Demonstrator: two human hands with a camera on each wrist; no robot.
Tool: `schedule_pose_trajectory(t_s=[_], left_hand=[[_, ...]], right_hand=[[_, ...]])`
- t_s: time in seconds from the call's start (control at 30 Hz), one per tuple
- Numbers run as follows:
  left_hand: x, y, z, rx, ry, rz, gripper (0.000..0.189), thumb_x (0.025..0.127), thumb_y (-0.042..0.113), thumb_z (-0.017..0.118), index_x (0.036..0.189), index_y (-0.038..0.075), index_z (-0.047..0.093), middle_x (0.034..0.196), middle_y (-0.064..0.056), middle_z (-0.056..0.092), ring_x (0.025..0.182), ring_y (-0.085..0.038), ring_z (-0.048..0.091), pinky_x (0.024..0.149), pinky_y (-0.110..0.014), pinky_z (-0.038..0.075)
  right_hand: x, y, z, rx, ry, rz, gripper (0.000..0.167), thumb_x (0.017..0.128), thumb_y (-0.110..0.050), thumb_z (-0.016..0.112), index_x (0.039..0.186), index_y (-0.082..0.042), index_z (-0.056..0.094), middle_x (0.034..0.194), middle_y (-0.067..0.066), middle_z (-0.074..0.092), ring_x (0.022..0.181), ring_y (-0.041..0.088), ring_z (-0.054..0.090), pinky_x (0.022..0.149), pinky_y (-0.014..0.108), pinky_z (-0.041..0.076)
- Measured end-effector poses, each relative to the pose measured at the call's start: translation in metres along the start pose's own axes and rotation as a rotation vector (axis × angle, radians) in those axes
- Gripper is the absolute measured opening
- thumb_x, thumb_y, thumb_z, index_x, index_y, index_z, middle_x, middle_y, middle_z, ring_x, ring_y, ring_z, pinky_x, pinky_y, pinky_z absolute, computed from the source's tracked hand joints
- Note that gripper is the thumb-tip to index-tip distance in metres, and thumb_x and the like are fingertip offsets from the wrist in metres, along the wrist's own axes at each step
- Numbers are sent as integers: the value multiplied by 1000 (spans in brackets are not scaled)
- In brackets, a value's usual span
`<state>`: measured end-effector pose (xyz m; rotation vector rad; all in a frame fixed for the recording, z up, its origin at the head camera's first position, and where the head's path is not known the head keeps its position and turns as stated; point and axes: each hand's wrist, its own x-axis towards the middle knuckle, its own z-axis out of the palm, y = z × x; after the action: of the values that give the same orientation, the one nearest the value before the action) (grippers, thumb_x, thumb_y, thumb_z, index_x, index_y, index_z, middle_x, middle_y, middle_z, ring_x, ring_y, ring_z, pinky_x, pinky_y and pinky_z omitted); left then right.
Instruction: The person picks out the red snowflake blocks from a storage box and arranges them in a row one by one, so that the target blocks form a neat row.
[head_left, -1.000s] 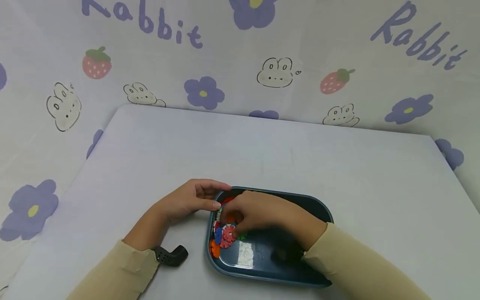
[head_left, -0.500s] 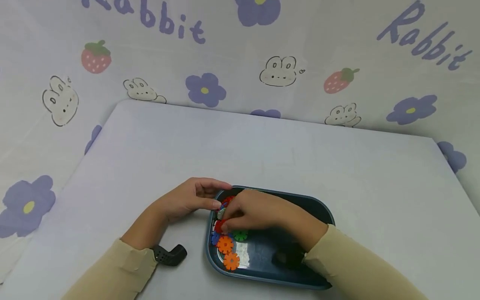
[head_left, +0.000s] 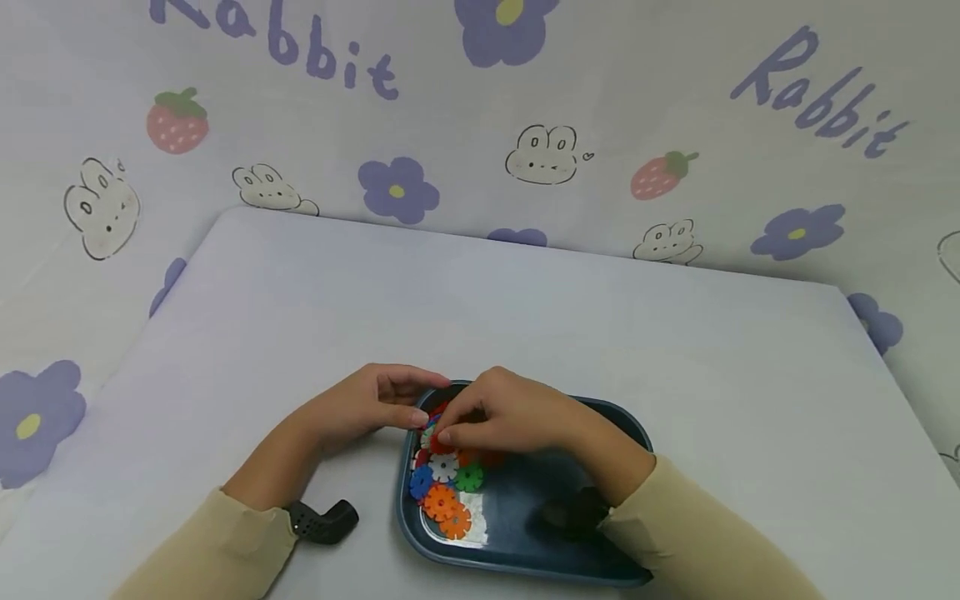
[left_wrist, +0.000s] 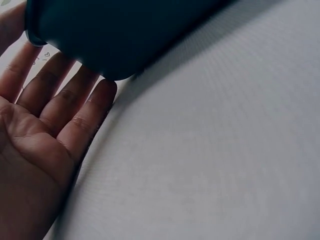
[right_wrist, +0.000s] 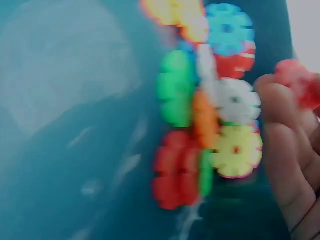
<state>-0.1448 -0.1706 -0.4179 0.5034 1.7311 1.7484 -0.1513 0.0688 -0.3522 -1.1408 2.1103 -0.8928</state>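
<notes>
My left hand point(head_left: 360, 408) holds the corner of a dark blue-green tray point(head_left: 525, 575), its thumb over the rim and the other fingers against the outer wall point(left_wrist: 115, 35). Over the tray's left end, my right hand point(head_left: 517, 412) pinches a red notched plastic disc point(right_wrist: 296, 80) between thumb and finger. Below that hand lies a pile of similar discs: a white disc point(head_left: 443, 467), a green disc point(head_left: 469, 477), a blue disc point(head_left: 421, 481) and an orange disc point(head_left: 440, 502). A yellow disc point(right_wrist: 236, 151) shows in the right wrist view; my right hand hides part of the pile in the head view.
The tray stands near the front of a white table point(head_left: 525, 317). Behind it hangs a cloth point(head_left: 450, 108) printed with rabbits, flowers and strawberries. A black wrist device point(head_left: 324, 522) juts from my left sleeve beside the tray.
Two orange discs have come to lie nearer the tray's front left. My right hand, earlier down among the discs, has risen a little with the red disc. The left hand stays at the corner.
</notes>
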Motion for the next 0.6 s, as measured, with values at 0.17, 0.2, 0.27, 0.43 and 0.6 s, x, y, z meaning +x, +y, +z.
schedule_pose_trajectory(t_s=[0.17, 0.2, 0.27, 0.43, 0.6], left_hand=[[-1, 1, 1, -2, -4, -7, 48, 90, 13, 70, 136, 7, 57, 137, -10, 61, 128, -23, 56, 100, -33, 50], [-1, 1, 2, -6, -5, -8, 48, 90, 13, 70, 136, 7, 57, 137, -10, 61, 127, -23, 57, 100, -33, 50], [-1, 1, 2, -5, -6, -6, 48, 90, 13, 69, 136, 6, 57, 138, -11, 59, 127, -24, 57, 100, -34, 51], [0, 2, 3, -3, 6, -16, 46, 91, 11, 67, 135, 7, 58, 139, -11, 59, 124, -25, 59, 99, -35, 51], [0, 3, 5, -8, 9, -21, 46, 91, 10, 66, 136, 7, 57, 139, -11, 59, 122, -25, 60, 98, -35, 52]], right_hand=[[-13, -12, -11, 34, 114, 19, 22, 95, -17, 64, 115, -14, 73, 98, -5, 74, 75, 3, 67, 74, 22, 57], [-18, -15, -14, 52, 157, 15, 24, 94, -15, 65, 118, -13, 72, 101, -4, 74, 77, 4, 68, 75, 23, 58], [-28, -23, -19, 92, 254, -9, 29, 92, -10, 67, 120, -12, 71, 106, 0, 74, 81, 6, 71, 78, 25, 58], [-55, -38, -37, 80, 462, -43, 35, 89, -3, 70, 123, -7, 69, 109, 8, 74, 87, 10, 73, 81, 28, 58], [-82, -39, -54, 24, 609, 50, 39, 88, -6, 72, 127, -8, 67, 112, 9, 73, 90, 15, 74, 79, 28, 58]])
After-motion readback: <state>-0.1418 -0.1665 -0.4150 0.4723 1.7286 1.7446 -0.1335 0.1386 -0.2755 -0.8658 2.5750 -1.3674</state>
